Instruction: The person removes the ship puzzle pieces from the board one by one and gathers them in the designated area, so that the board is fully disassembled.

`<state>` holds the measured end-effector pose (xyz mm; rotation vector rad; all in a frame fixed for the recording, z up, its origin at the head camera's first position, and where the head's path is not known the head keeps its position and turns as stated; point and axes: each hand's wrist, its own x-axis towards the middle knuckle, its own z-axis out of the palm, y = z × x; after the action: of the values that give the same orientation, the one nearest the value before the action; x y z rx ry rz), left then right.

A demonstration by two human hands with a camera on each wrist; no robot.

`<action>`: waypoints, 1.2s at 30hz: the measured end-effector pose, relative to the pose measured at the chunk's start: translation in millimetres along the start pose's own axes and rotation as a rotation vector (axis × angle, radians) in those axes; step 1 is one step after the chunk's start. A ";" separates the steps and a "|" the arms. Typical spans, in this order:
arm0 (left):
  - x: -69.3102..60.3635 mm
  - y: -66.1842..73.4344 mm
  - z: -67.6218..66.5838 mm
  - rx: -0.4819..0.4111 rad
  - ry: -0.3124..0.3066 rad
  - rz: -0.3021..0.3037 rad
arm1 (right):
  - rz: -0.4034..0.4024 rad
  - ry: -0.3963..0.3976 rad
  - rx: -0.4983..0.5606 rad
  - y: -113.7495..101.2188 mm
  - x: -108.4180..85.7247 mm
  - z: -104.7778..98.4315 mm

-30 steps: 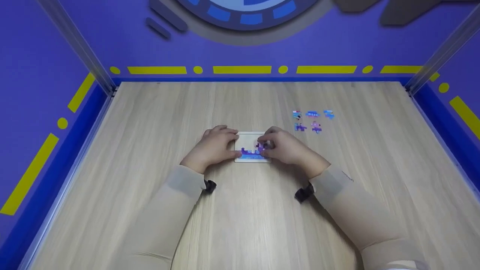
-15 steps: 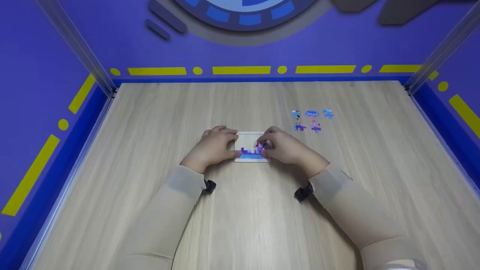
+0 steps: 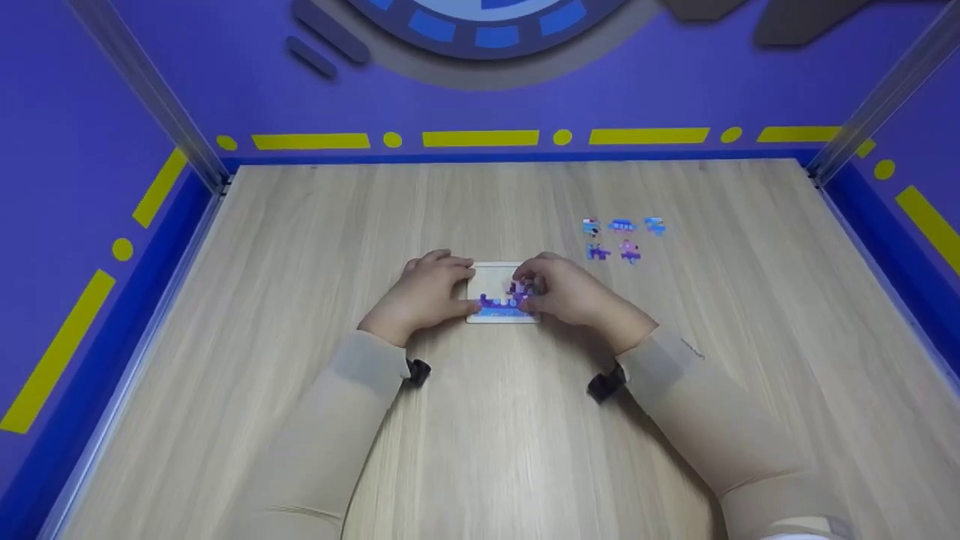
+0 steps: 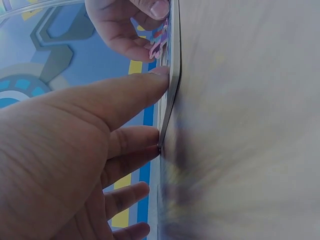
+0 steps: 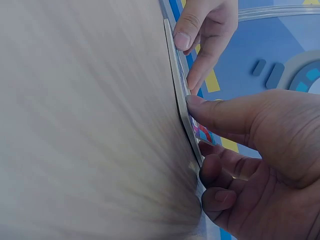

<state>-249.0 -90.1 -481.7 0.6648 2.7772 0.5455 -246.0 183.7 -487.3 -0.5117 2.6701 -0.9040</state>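
Observation:
A small white puzzle tray (image 3: 490, 274) lies on the table between the hands, with joined blue and purple jigsaw pieces (image 3: 495, 307) along its near side. At its left edge rests my left hand (image 3: 426, 297), thumb on the near corner and straight fingers touching the far corner. My right hand (image 3: 576, 297) pinches a purple-pink jigsaw piece (image 3: 517, 289) between thumb and fingers over the tray's right part. In the right wrist view that jigsaw piece (image 5: 205, 135) stands tilted up from the tray; the fingers partly hide it.
Several loose jigsaw pieces (image 3: 622, 225) lie in two rows on the table (image 3: 480, 435), beyond and right of the tray. Blue-purple panels (image 3: 480, 112) with yellow marks border the table at the back and both sides.
The right fingers and the pinched jigsaw piece have shifted very slightly over the tray. The left hand stays in place, and the loose pieces lie as before.

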 end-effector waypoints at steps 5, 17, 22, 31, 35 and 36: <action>-0.1 0.2 -0.9 -0.013 -0.004 0.000 | 0.009 0.002 0.030 -1.2 -0.4 -0.2; 2.4 -1.0 -0.2 -0.011 -0.012 -0.006 | -0.018 -0.016 0.085 4.5 1.1 -3.0; 2.4 -0.4 -0.3 -0.002 -0.014 -0.005 | -0.004 -0.010 0.091 7.4 1.1 -3.8; 0.2 2.0 -1.4 0.011 -0.002 -0.007 | -0.004 -0.011 0.099 9.2 1.5 -6.8; -0.2 2.2 -1.3 0.011 -0.001 -0.008 | 0.014 0.003 0.136 9.6 0.7 -10.7; -0.2 2.0 -1.0 0.010 -0.001 -0.008 | 0.021 0.005 0.156 9.9 0.3 -12.0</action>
<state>-248.4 -88.8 -479.9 0.6556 2.7826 0.5298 -253.0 197.3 -484.3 -0.4446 2.5774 -1.0973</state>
